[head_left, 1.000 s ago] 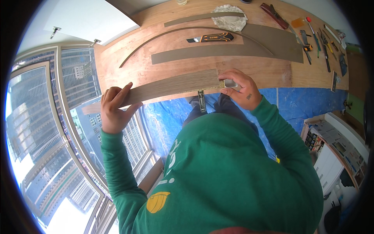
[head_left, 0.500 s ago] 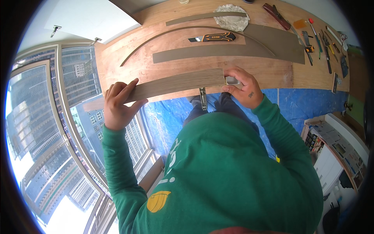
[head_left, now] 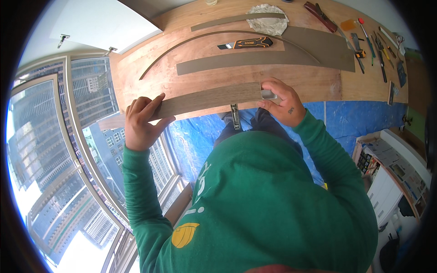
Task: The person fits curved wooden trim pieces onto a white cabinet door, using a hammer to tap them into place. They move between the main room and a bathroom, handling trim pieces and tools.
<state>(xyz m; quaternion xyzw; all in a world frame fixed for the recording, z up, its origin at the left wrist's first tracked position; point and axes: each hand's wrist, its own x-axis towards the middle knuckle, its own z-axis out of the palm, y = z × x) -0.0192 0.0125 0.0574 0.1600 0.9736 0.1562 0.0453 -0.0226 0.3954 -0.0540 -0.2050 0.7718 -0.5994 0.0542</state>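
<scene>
A long wood-grain board (head_left: 207, 100) is held crosswise in front of me, at the near edge of the workbench. My left hand (head_left: 143, 119) is closed round its left end, fingers over the top and thumb at the near side. At the right end, my right hand (head_left: 286, 101) is curled with fingertips and thumb apart round a small pale block-like piece (head_left: 269, 94), which butts against the board's end; its exact kind is partly hidden by the fingers. A metal hinge (head_left: 235, 116) sticks out from the board's near edge, between my hands.
On the plywood workbench (head_left: 309, 88) lie a utility knife (head_left: 246, 43), brown edging strips (head_left: 227, 61), a thin curved strip (head_left: 182, 47), a crumpled white cloth (head_left: 268, 25), a hand plane (head_left: 321, 17) and several hand tools at right. Blue sheeting (head_left: 346, 120) covers the floor; windows (head_left: 45, 159) stand left.
The view shifts slightly. Both hands keep their grip, and the left end of the board has moved a little to the right with my left hand.
</scene>
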